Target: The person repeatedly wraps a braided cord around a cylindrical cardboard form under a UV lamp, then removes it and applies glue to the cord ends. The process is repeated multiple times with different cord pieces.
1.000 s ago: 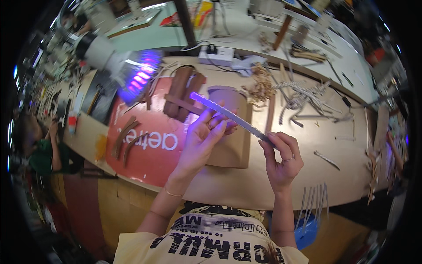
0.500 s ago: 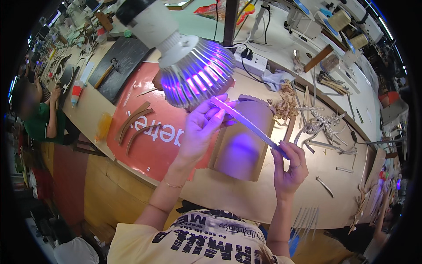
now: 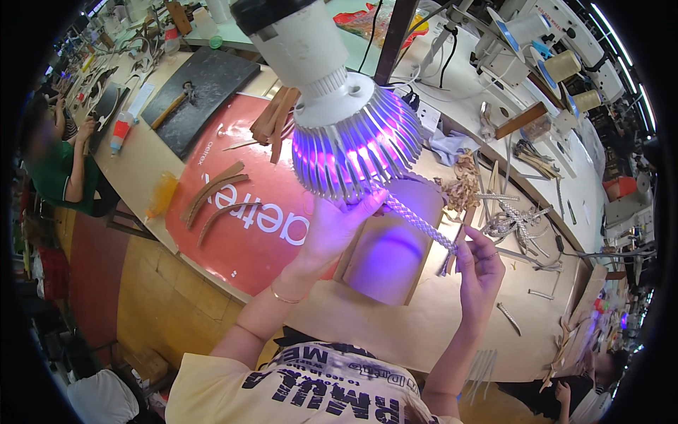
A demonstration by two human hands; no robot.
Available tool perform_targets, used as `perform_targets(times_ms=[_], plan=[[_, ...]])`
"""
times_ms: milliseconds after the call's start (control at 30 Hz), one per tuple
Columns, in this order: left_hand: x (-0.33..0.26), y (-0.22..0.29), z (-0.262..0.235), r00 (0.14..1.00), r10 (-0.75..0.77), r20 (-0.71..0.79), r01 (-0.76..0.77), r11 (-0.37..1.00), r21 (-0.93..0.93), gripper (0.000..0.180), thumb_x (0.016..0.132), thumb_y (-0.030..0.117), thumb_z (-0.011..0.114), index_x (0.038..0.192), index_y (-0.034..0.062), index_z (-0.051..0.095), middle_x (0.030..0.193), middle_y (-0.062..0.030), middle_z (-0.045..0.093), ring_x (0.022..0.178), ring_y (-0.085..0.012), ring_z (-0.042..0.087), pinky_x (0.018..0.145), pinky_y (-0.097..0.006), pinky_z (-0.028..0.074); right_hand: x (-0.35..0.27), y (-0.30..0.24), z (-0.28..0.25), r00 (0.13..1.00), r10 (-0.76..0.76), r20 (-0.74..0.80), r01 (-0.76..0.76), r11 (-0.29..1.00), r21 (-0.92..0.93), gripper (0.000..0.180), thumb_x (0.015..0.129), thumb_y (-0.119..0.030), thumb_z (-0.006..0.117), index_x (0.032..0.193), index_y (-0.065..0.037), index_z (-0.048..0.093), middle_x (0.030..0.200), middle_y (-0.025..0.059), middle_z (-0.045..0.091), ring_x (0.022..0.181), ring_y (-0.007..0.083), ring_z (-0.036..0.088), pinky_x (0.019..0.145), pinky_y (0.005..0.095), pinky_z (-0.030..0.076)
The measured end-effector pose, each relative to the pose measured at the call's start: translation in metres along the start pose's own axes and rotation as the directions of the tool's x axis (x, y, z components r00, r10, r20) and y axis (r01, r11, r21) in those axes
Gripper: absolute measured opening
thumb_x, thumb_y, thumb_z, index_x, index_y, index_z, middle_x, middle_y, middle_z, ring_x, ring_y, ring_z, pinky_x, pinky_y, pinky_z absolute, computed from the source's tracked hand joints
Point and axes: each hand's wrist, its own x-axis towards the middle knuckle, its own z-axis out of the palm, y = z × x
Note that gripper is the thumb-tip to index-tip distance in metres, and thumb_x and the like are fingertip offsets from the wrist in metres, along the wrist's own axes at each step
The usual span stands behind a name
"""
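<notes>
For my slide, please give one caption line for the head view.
Left hand and right hand hold a braided strip under a glowing violet lamp.

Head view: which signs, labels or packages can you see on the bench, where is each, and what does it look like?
Red mat: lies flat on the bench, left of the left hand; rounded red sheet with large white lettering.
Small bottle: far left on the bench, beside the dark slab; white with a red band.
No screens or boxed packages that I can make out.
</notes>
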Motion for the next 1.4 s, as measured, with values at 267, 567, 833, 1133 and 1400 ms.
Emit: perform_targets(times_ms=[267, 567, 833, 1133, 1400], plan=[[0.003, 0.007, -0.033, 1.000, 0.000, 0.017, 0.005, 0.964, -0.266, 0.027, 0.091, -0.001, 0.057, 0.118, 0.0003, 0.058, 0.111, -0.0119, 0.067, 0.102, -0.0195, 0.066, 0.093, -0.036, 0.052, 0.006, -0.001, 0.013, 0.653, -0.704, 0.281, 0.695, 0.408, -0.592, 0.030, 0.069, 0.008, 0.076, 0.095, -0.006, 0.074, 0.088, 0.0087, 0.065, 0.077, 0.0226, 0.063, 0.061, 0.0292, 0.051], [-0.009, 0.020, -0.029, 1.000, -0.010, -0.029, 0.004, 0.983, -0.181, 0.021, 0.090, -0.004, 0.058, 0.111, -0.0019, 0.060, 0.104, -0.0093, 0.068, 0.097, -0.0158, 0.067, 0.093, -0.036, 0.053, 0.007, 0.003, 0.019, 0.608, -0.751, 0.257, 0.697, 0.351, -0.625, 0.032, 0.069, 0.009, 0.075, 0.095, -0.008, 0.075, 0.091, 0.0092, 0.066, 0.078, 0.0224, 0.062, 0.061, 0.0295, 0.051], [-0.027, 0.014, 0.011, 0.997, -0.008, 0.074, -0.012, 0.961, 0.275, 0.022, 0.091, -0.002, 0.060, 0.112, -0.0024, 0.055, 0.108, -0.0177, 0.066, 0.098, -0.0207, 0.067, 0.085, -0.033, 0.056, -0.011, 0.011, -0.032, 0.684, -0.715, 0.146, 0.551, 0.375, -0.745, 0.026, 0.068, 0.002, 0.077, 0.090, -0.009, 0.068, 0.096, 0.0091, 0.066, 0.090, 0.0269, 0.066, 0.074, 0.0378, 0.054], [-0.092, -0.016, 0.061, 0.865, -0.247, 0.437, -0.087, 0.784, 0.615, 0.021, 0.090, 0.003, 0.065, 0.111, 0.0018, 0.065, 0.105, -0.0092, 0.070, 0.092, -0.0144, 0.068, 0.080, -0.027, 0.056, -0.095, 0.067, -0.099, 0.819, -0.527, -0.228, 0.091, 0.511, -0.855, 0.024, 0.068, 0.003, 0.074, 0.087, -0.009, 0.068, 0.108, 0.0110, 0.065, 0.106, 0.0312, 0.062, 0.086, 0.0403, 0.051], [-0.156, 0.012, -0.019, 0.954, 0.239, 0.182, -0.297, 0.654, 0.696, 0.017, 0.088, 0.010, 0.065, 0.104, 0.0053, 0.068, 0.092, -0.0105, 0.070, 0.085, -0.0240, 0.068, 0.079, -0.035, 0.054, -0.119, 0.118, -0.116, 0.848, -0.520, -0.102, 0.276, 0.598, -0.753, 0.010, 0.082, -0.009, 0.074, 0.091, -0.006, 0.072, 0.111, 0.0189, 0.065, 0.103, 0.0342, 0.062, 0.104, 0.0508, 0.037]])
